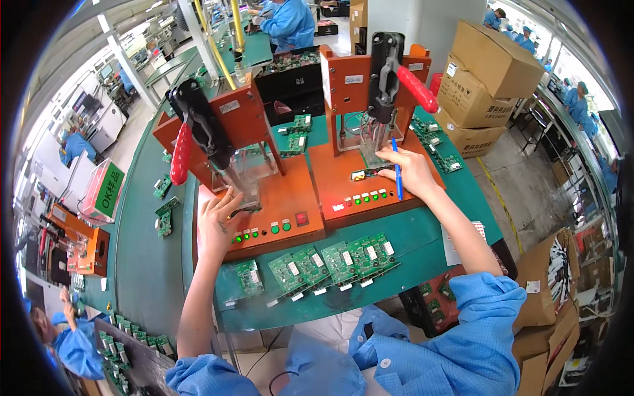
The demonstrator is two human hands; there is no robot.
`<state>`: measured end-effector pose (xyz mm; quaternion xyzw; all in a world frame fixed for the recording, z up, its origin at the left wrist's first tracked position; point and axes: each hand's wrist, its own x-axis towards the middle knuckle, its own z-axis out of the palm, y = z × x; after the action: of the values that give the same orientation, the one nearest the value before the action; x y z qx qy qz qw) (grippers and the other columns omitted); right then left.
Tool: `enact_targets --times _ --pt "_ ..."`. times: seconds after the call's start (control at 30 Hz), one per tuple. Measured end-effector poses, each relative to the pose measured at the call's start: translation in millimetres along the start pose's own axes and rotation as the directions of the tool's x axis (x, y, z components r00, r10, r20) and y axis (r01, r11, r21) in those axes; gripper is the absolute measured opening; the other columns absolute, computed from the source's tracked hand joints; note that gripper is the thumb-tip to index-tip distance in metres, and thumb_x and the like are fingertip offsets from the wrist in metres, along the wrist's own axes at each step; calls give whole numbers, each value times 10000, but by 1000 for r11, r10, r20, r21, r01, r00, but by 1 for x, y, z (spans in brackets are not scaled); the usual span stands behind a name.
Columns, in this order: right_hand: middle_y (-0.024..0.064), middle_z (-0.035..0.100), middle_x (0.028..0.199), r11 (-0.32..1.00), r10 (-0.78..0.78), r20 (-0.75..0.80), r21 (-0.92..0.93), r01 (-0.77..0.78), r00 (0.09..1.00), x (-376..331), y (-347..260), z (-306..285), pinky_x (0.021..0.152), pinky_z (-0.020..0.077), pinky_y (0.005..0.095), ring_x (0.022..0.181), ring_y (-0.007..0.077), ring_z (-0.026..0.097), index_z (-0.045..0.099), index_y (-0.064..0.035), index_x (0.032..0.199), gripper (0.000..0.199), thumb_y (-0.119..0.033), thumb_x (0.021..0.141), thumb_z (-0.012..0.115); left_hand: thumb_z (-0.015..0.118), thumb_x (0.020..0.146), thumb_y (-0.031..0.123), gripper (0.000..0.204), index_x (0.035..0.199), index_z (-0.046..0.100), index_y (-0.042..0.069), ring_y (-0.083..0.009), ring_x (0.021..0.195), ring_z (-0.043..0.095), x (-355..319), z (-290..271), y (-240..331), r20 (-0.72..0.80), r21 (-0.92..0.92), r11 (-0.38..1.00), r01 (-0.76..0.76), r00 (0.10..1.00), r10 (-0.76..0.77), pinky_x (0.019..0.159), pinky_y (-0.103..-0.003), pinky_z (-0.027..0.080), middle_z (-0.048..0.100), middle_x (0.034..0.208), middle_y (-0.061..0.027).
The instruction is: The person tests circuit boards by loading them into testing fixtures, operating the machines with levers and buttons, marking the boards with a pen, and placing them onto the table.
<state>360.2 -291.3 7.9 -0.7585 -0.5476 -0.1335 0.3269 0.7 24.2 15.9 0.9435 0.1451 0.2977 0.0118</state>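
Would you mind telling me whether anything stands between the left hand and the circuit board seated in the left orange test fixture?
Nothing visible does. The left hand already has its fingers at the small circuit board on the left test fixture; the clear press plate sits raised above it, and the red-handled clamp lever is off to the side.

A long green workbench runs through a bright factory hall (daylight at both sides), cardboard boxes stacked on grey floor.

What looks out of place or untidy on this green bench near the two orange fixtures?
Nothing looks damaged or spilled. The green circuit boards at the front edge overlap unevenly, and loose boards lie scattered left of the left fixture.
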Motion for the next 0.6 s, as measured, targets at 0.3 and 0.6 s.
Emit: enact_targets --times 0.3,0.6 --pt "126 701 1106 999 -34 13 -34 34 999 1 -6 18 858 567 413 995 344 686 705 -116 1130 431 -281 755 836 803 648 78 546 1187 716 68 -304 969 651 -10 -5 -1 -23 -63 998 -11 1000 10 903 -387 501 672 1260 -161" --pt "135 697 1157 999 19 -5 -30 -19 1000 -4 -3 13 857 551 444 999 358 683 702 -134 1156 463 -277 736 835 767 753 80 449 1195 706 34 -293 953 612 -1 -10 20 43 -174 978 116 993 -110 910 -376 490 663 1275 -160"
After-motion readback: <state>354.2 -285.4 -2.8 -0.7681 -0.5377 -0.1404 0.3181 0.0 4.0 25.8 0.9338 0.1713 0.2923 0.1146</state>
